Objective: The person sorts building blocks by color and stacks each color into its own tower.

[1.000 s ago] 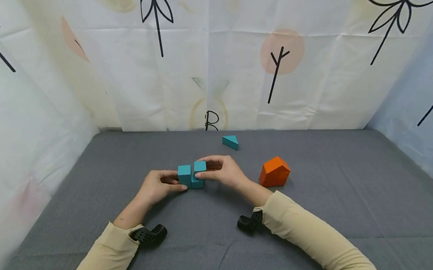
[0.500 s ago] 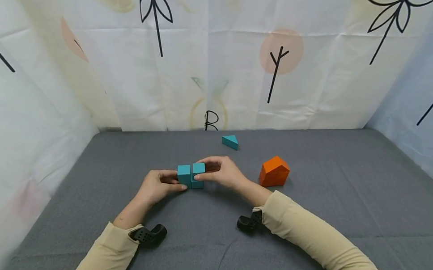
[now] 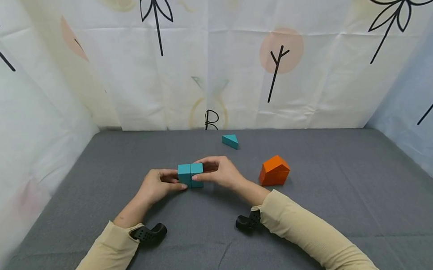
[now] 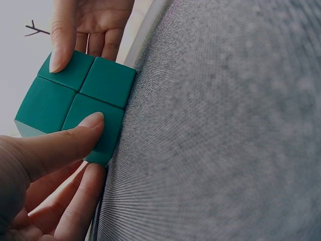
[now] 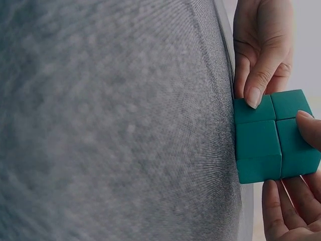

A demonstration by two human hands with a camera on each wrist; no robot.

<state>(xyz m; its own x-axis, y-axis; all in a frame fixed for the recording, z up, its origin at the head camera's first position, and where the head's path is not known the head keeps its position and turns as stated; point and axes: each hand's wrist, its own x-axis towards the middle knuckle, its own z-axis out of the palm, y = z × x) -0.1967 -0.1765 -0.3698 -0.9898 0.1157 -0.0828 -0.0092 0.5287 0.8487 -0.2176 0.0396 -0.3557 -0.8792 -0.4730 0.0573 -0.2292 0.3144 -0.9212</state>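
Observation:
Several teal cube blocks stand together on the grey table, two side by side with two more on top. In the head view my left hand is at the stack's left side; its thumb and fingers pinch the lower left block. My right hand is on the other side, pinching the upper right block between thumb and fingers. The upper left block and the lower right block sit flush with them, with only thin seams showing. Fingertips hide parts of the blocks' sides.
A teal triangular block lies farther back, right of the stack. To the right of my right hand stands an orange house-shaped form of blocks. Printed white cloth hangs behind the grey table.
My right hand has moved slightly left and down with the upper right block. The gap between it and the upper left block has closed. My left hand has stayed in place.

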